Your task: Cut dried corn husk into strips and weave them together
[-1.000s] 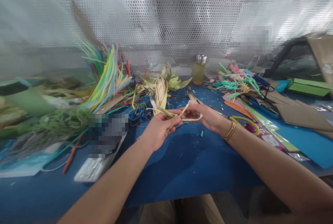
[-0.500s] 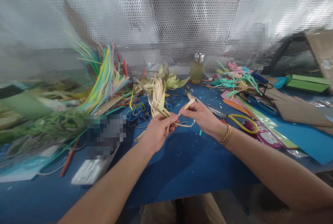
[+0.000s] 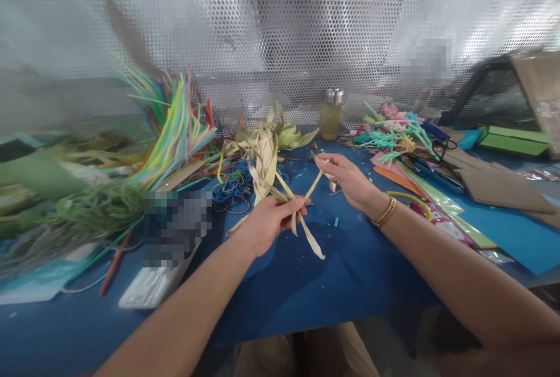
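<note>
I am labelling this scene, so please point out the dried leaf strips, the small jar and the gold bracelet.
dried leaf strips (image 3: 268, 160): head view, on the wide pale upper bundle.
small jar (image 3: 331, 120): head view, on its yellowish body.
gold bracelet (image 3: 385, 212): head view, on the band across the wrist.

Blue table (image 3: 341, 283), dried husks (image 3: 294, 136), coloured straws (image 3: 175, 126), green cord (image 3: 98, 208), scissors (image 3: 409, 197), brown paper (image 3: 499, 187)

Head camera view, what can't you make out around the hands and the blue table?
- White flat object: upper part covered by a pixelated patch.
- Green stringy heap, far left: blurred.
- Yellow-handled scissors: blades hidden behind the right hand and its wrist.
- Pale dried husk strips: crossing hidden inside the left hand.
</note>
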The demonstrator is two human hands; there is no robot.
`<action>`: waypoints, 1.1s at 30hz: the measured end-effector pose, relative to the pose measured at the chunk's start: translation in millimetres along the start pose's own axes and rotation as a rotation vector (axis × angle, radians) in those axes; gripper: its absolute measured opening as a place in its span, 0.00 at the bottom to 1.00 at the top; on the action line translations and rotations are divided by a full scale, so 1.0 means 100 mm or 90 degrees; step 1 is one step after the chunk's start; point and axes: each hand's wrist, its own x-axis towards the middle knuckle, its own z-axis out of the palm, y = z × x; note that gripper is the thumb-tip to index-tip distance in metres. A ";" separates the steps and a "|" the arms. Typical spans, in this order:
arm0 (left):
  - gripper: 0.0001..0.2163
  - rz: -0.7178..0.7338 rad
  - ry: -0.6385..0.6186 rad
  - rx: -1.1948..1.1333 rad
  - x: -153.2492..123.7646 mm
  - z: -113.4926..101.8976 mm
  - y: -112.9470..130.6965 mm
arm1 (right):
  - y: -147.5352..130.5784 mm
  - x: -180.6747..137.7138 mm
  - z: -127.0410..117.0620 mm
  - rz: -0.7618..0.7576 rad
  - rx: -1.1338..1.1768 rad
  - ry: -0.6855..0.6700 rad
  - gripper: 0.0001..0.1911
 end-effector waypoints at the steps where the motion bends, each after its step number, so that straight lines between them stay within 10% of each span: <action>1: 0.12 -0.014 -0.022 0.020 0.00 0.00 -0.01 | 0.00 0.00 -0.01 -0.040 -0.059 0.008 0.15; 7: 0.17 -0.070 -0.034 0.060 -0.02 0.04 -0.03 | -0.04 -0.15 0.12 -0.232 -0.354 -0.087 0.04; 15: 0.17 -0.074 -0.073 0.130 -0.04 0.02 -0.04 | -0.19 -0.18 0.07 0.056 0.040 -0.352 0.10; 33: 0.09 -0.124 0.008 0.029 0.04 0.04 0.01 | 0.02 -0.07 0.14 0.090 0.086 -0.107 0.11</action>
